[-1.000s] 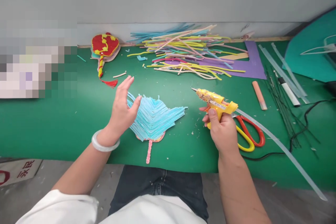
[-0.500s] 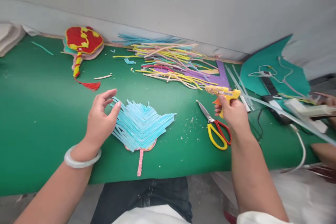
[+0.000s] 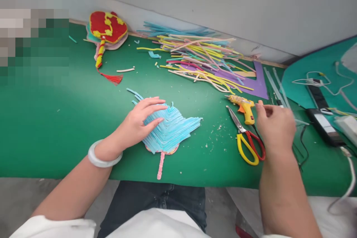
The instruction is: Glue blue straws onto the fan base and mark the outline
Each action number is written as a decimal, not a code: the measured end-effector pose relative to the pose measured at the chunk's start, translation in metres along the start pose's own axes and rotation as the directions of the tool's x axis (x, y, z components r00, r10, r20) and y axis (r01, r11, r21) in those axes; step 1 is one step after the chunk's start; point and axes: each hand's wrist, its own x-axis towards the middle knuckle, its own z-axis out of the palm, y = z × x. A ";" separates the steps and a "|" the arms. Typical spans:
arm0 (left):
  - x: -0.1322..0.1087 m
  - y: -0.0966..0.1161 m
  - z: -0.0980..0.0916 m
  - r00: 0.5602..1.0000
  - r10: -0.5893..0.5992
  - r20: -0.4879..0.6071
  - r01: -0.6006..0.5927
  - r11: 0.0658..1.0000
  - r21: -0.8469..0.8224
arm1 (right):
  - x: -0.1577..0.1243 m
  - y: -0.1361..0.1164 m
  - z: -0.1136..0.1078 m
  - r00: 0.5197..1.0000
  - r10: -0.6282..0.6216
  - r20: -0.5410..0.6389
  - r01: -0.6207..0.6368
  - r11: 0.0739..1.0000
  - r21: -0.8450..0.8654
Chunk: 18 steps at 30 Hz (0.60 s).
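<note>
My left hand [image 3: 139,121], fingers stretched out, rests over the left part of a fan-shaped piece [image 3: 178,128] covered in light blue strips. A pink handle [image 3: 160,165] points from it towards me. My right hand [image 3: 276,126] is closed just behind a yellow glue gun [image 3: 244,108] lying on the table. A translucent glue stick [image 3: 302,122] shows on the hand's far side; whether my fingers hold it is hidden. Close by lie scissors [image 3: 245,139] with one yellow and one red handle.
Colourful strips [image 3: 195,55] are heaped at the back, partly over a purple sheet [image 3: 260,80]. A red and yellow fan [image 3: 108,28] with a tassel lies back left. Cables, a black device [image 3: 325,128] and a teal board [image 3: 298,81] are at the right. Scraps dot the green table [image 3: 92,130].
My right hand has let go of the glue gun's grip and moved behind it, leaving the gun on the table. My left hand has moved right onto the blue strips. The view has shifted.
</note>
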 end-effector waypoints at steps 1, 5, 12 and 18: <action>-0.001 0.000 0.000 0.997 0.027 0.067 -0.027 1.000 0.002 | -0.020 -0.019 0.004 0.984 -0.030 -0.177 0.008 0.993 -0.122; -0.003 0.001 0.002 0.950 0.090 0.300 -0.099 0.995 0.015 | -0.111 -0.088 0.044 0.977 -0.213 -0.010 0.213 0.977 -0.007; -0.005 -0.002 0.007 0.894 0.153 0.422 -0.177 0.984 0.018 | -0.177 -0.111 0.100 0.932 -0.342 0.121 0.336 0.939 0.070; -0.006 -0.002 0.008 0.867 0.159 0.473 -0.183 0.983 0.005 | -0.178 -0.103 0.106 0.945 -0.258 0.202 0.260 0.965 0.015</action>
